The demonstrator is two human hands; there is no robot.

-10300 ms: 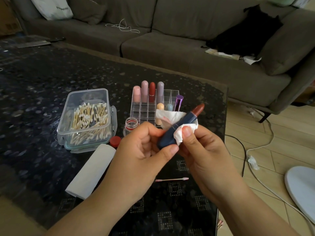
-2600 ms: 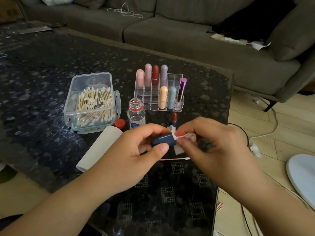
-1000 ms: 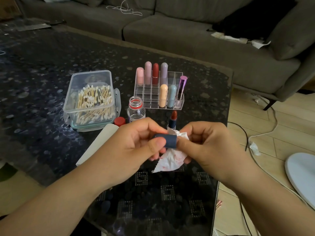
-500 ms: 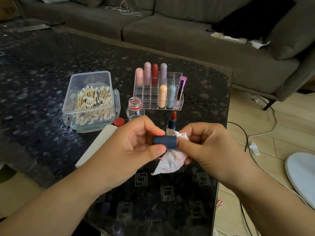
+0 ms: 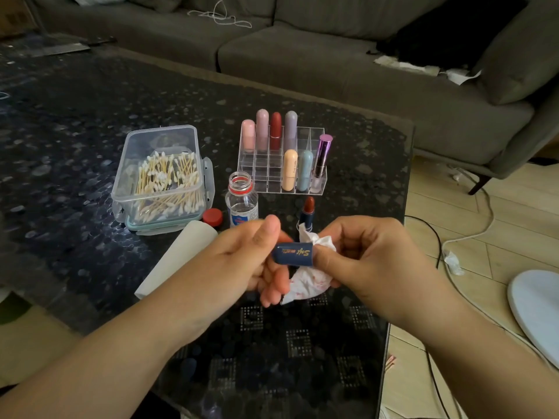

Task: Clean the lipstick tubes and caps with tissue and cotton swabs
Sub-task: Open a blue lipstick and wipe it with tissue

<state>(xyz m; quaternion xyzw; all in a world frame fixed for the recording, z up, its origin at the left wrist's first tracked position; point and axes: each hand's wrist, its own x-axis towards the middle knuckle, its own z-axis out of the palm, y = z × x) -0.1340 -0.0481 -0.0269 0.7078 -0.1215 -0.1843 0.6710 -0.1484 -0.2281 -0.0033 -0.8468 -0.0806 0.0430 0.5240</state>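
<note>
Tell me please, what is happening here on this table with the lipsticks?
A person is cleaning a lipstick. The left hand holds a dark blue cap, and the right hand presses a stained white tissue at its open end. The uncapped lipstick stands on the dark table just behind. Further back are a clear organizer with seven capped lipsticks, an open bottle and a box of cotton swabs.

Dark table (image 5: 75, 122), swab box (image 5: 160, 176), organizer (image 5: 281, 164), bottle (image 5: 241, 201)
</note>
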